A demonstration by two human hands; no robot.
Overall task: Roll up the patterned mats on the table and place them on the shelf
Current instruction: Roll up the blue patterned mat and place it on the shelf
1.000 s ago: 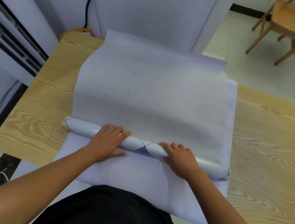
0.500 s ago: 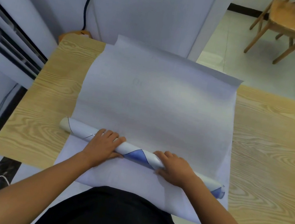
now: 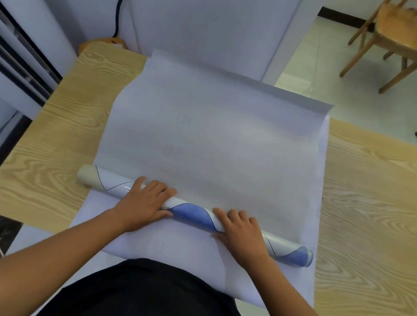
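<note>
A person stands at a wood-grain counter [image 3: 373, 214], rolling a patterned mat [image 3: 212, 144] away from their body. The finished roll [image 3: 192, 212] lies crosswise near the person's edge of the counter, with blue shapes and thin dark lines showing on its outside. The left hand [image 3: 146, 202] and right hand [image 3: 240, 229] sit on the roll's middle, a gap between them. The fingers of each curl over the top and the thumb tucks against the near side, clamped on the tube, probably to keep it tight and even along its length. Beyond the roll, the rest of the mat lies flat, pale side up, its far edge curling upward. There appear to be two mats: a second pale sheet [image 3: 159, 241] lies beneath the roll and runs on toward the person. One wooden chair [image 3: 407, 34] stands far beyond the roll, to its right. No shelf is in view.
</note>
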